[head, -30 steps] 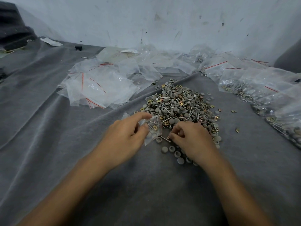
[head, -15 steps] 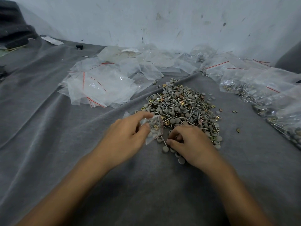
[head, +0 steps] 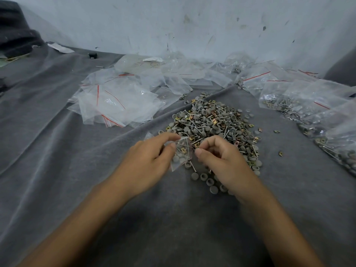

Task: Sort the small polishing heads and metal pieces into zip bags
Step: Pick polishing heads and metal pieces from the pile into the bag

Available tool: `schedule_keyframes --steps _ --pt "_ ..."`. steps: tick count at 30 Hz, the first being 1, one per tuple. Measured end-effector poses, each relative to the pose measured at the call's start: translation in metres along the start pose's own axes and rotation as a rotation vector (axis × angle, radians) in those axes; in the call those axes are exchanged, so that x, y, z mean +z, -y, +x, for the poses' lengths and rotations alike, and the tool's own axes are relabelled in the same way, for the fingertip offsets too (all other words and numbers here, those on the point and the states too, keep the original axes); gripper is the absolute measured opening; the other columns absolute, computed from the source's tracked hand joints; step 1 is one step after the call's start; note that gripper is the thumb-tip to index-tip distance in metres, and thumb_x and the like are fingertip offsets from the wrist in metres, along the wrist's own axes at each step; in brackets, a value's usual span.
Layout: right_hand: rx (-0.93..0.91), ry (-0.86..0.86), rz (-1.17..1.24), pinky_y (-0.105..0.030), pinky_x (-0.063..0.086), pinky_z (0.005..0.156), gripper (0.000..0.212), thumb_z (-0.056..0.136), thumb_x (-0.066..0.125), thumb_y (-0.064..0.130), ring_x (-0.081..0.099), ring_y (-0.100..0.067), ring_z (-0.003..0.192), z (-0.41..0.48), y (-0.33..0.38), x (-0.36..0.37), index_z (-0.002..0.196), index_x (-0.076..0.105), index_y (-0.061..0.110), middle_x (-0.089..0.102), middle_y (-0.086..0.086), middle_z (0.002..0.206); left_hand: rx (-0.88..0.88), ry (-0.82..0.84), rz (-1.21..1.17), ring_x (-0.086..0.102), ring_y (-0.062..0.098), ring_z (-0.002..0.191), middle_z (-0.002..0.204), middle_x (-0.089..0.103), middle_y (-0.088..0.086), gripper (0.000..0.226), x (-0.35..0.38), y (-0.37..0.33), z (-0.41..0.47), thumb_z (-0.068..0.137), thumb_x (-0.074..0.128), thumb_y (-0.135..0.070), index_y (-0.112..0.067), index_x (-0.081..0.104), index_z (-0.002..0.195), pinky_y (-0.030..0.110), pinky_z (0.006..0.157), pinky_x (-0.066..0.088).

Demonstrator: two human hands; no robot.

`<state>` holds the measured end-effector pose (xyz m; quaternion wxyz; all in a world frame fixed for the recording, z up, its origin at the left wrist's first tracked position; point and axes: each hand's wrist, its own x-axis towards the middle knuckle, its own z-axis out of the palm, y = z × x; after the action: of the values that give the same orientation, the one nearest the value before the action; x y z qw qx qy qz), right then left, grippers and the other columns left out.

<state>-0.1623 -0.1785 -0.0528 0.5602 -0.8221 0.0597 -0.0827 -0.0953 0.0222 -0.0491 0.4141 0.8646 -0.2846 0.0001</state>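
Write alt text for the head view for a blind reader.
A left hand pinches a small clear plastic zip bag holding grey round polishing heads; the right hand, fingers curled, is beside it, at a heap of such heads and brass pieces on grey cloth.

We see soft, even, rather dim light from above, with a cool blue-grey cast. Shadows are faint: one diffuse dark patch lies on the grey cloth (head: pixel 173 224) near us. The flat bags (head: pixel 119 101) at far left carry small white glints, and the small bag (head: pixel 183 151) in the left hand (head: pixel 148 160) shines slightly. The middle is sharp; the wide lens bends the wall (head: pixel 192 26) and the edges, and the near corners go soft.
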Motion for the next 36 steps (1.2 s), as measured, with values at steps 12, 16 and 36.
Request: schedule_keyframes --steps 12,16,36 --pt "0.088 0.103 0.144 -0.011 0.043 0.046 0.020 0.102 0.056 0.008 0.060 0.002 0.059 -0.007 0.010 0.012 0.103 0.072 0.019 0.077 0.007 0.088 0.005 0.002 -0.082 0.066 0.004 0.072 0.068 0.069 -0.009 0.036 -0.005 0.003 0.003 0.101 0.038 -0.048 -0.036 0.065 0.122 0.031 0.078 0.051" --pt "0.108 0.107 0.027 -0.027 0.043 0.045 0.026 0.102 0.055 0.014 0.065 -0.007 0.063 -0.010 0.007 0.007 0.095 0.075 0.030 0.074 0.001 0.080 -0.063 -0.140 -0.086 0.062 -0.001 0.065 0.070 0.071 -0.009 0.022 -0.028 0.015 0.011 0.105 0.048 -0.027 -0.037 0.066 0.113 0.023 0.068 0.044" --pt "0.068 0.050 -0.085 -0.047 0.061 0.072 0.033 0.099 0.056 0.012 0.071 -0.023 0.088 -0.004 -0.007 0.000 0.096 0.075 0.039 0.073 0.002 0.094 -0.152 -0.286 -0.213 0.060 -0.001 0.068 0.079 0.071 -0.011 0.018 -0.039 0.013 0.013 0.098 0.058 -0.018 -0.030 0.071 0.093 0.014 0.064 0.048"
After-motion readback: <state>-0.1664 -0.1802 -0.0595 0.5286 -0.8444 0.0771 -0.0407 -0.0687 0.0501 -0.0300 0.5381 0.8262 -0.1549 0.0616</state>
